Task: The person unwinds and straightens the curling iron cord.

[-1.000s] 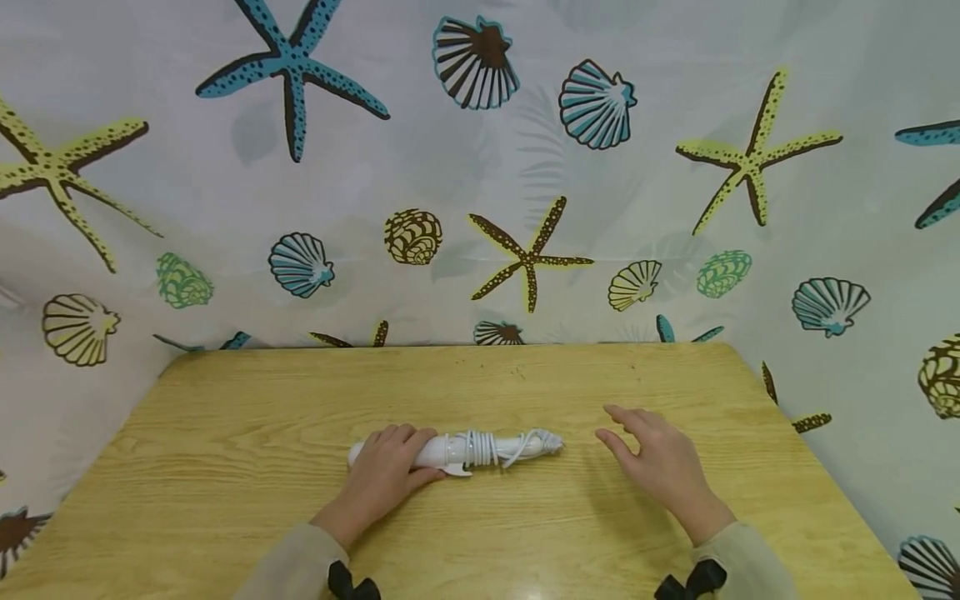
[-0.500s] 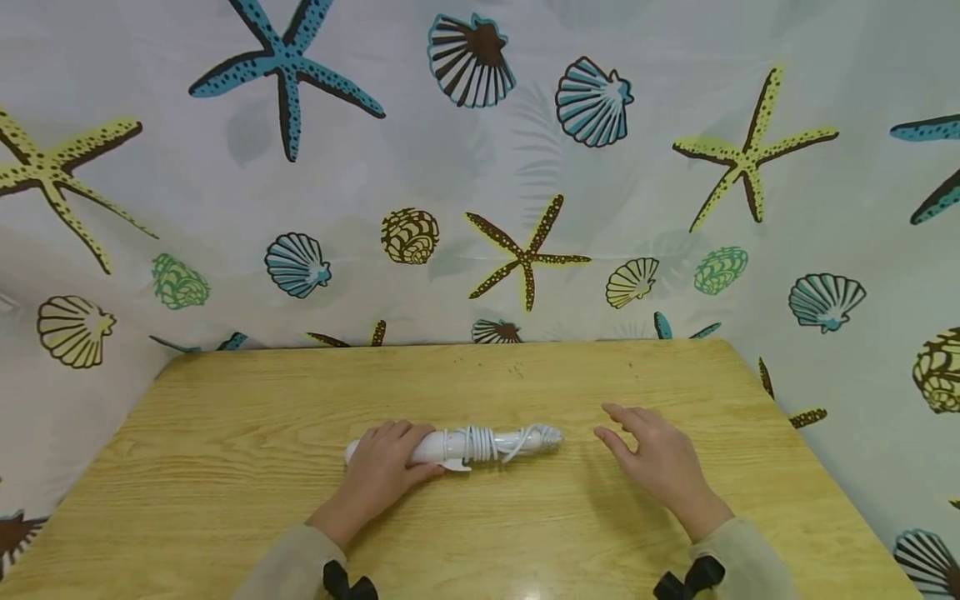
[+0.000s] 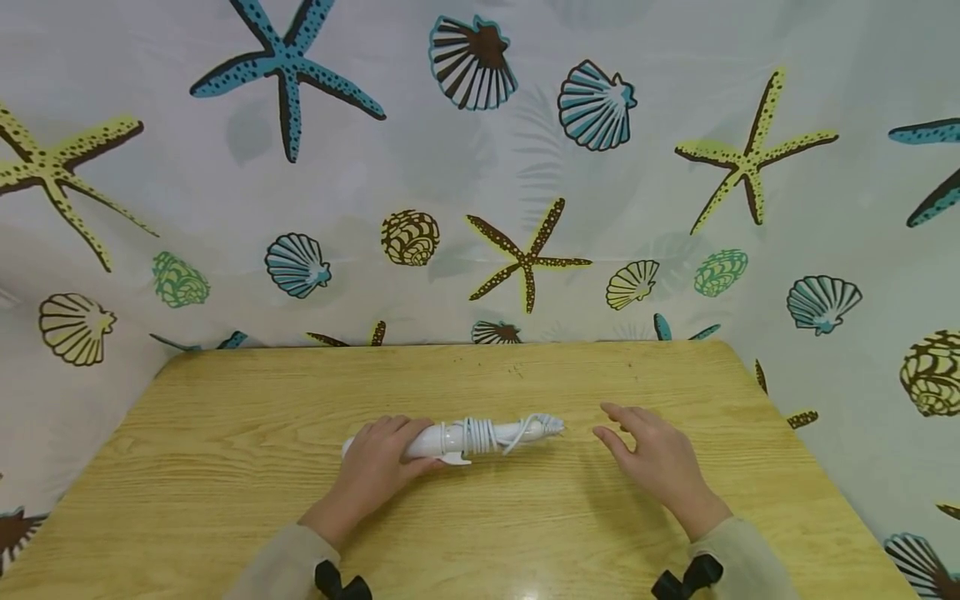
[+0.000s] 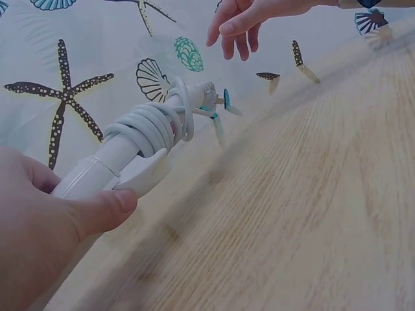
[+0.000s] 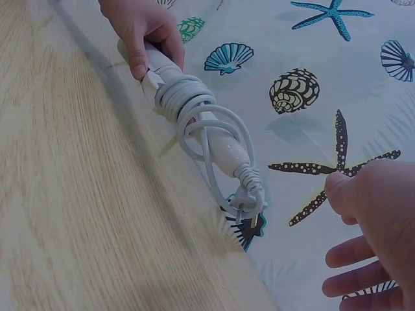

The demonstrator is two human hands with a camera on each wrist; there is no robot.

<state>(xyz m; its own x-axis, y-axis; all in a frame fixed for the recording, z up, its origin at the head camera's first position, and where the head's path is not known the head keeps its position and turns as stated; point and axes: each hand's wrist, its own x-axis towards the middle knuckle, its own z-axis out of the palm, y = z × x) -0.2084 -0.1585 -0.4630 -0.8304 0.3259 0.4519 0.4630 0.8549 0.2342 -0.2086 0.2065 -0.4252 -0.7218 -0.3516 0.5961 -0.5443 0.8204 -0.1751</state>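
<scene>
A white curling iron (image 3: 431, 441) points rightward over the wooden table, its white cord (image 4: 146, 129) wound several times round the handle. The left hand (image 3: 371, 467) grips its left part, fingers over the top and thumb along the near side by the clip lever (image 4: 146, 173). In the right wrist view the two-pin plug (image 5: 244, 197) hangs at the free end of the iron. The right hand (image 3: 660, 462) is held above the table, just right of that end, its fingers relaxed and apart from the thumb, touching nothing. The left palm hides part of the iron.
The wooden table (image 3: 487, 533) spreads beneath both hands. A pale cloth (image 3: 360, 158) printed with starfish and shells stands behind the table and along both sides. Dark bands with black knobs (image 3: 341, 582) show at the sleeves.
The left hand has raised the curling iron a little and shifted slightly left; its plug end now tilts up more. The right hand has stayed nearly still.
</scene>
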